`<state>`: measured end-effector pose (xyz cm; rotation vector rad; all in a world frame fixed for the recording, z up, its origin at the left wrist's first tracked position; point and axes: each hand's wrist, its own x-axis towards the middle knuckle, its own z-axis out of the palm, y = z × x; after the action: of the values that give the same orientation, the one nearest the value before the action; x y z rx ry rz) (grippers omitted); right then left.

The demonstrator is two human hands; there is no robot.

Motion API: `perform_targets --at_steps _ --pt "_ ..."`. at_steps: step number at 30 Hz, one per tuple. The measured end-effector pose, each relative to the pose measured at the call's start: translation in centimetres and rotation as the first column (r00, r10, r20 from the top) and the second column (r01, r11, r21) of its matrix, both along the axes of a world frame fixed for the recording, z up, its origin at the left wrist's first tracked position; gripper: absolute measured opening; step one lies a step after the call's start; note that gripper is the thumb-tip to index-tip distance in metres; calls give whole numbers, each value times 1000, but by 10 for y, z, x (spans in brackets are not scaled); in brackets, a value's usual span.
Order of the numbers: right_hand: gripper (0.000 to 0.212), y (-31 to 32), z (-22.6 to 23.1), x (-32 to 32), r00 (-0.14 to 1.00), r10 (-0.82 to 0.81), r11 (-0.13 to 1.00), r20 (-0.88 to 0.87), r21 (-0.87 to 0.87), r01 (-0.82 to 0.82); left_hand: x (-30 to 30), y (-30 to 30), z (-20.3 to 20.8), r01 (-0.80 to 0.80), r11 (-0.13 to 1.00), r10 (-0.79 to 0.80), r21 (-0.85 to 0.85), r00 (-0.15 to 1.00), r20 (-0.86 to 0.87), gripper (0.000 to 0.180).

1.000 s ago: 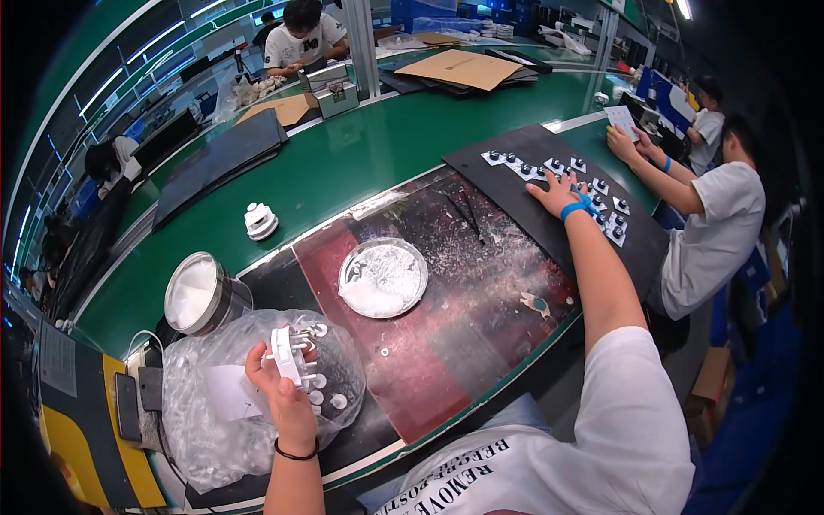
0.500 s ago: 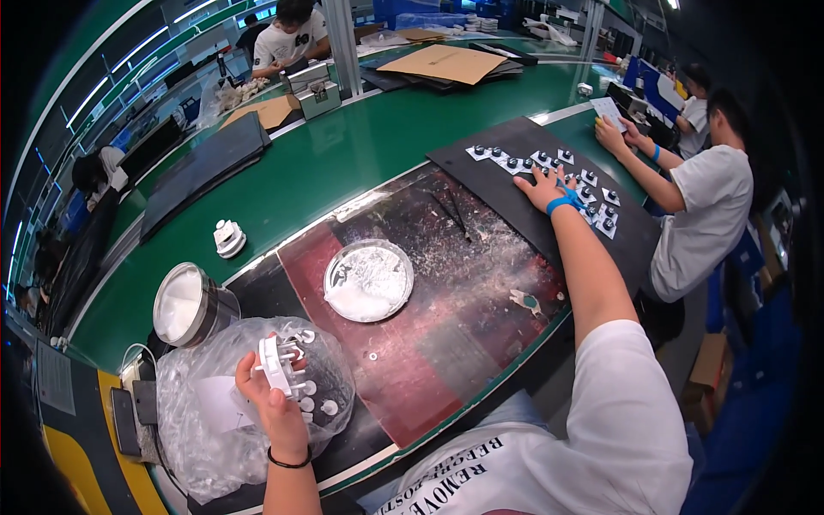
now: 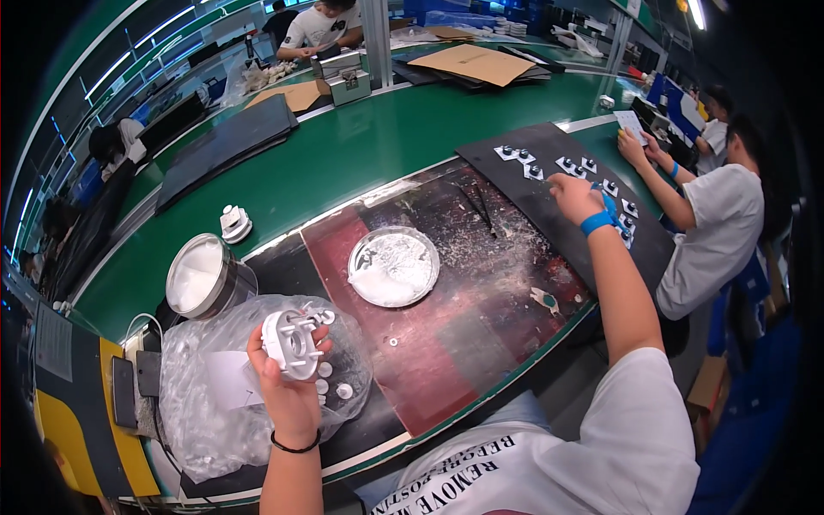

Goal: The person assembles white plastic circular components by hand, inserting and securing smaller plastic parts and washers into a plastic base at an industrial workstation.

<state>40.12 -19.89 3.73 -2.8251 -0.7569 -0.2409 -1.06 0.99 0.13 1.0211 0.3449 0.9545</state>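
My left hand (image 3: 287, 399) holds up a white plastic housing (image 3: 292, 343) with posts and a round opening, above a clear plastic bag (image 3: 193, 421). Small white round caps (image 3: 344, 391) lie on the bag beside it. Over a black mat (image 3: 549, 215) at the right, my right hand (image 3: 579, 199) has its fingers drawn together; whatever is between the fingertips is too small to make out. Several small white square plates with black round parts (image 3: 610, 187) lie around it on the mat. A blue band circles that wrist.
A shallow dish of white paste (image 3: 395, 266) sits mid-bench, with a jar of white material (image 3: 197, 275) to its left. Dark tweezers (image 3: 481, 210) lie by the mat. Another white assembly (image 3: 233, 223) stands on the green surface. A co-worker (image 3: 717, 202) sits at the right.
My right hand has gone from spread over the plates to fingers drawn together near the mat's left part. My left hand has turned the housing so its opening shows. The view has shifted slightly.
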Motion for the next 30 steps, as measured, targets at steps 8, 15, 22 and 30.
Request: perform_targets --at_steps 8,15,22,30 --pt "25 -8 -1 3 998 62 997 -26 -47 -63 -3 2 -4 28 999 -29 29 999 28 56" --pt "23 -24 -6 0 986 161 984 -38 -67 -163 -1 1 -5 39 998 -40 40 999 17 56" --pt "22 -44 15 -29 968 251 966 15 -65 -250 2 1 -7 56 997 -56 49 998 9 56" --pt "34 13 26 -100 187 933 336 -306 930 -151 4 -2 2 133 966 -116 -222 989 88 49"
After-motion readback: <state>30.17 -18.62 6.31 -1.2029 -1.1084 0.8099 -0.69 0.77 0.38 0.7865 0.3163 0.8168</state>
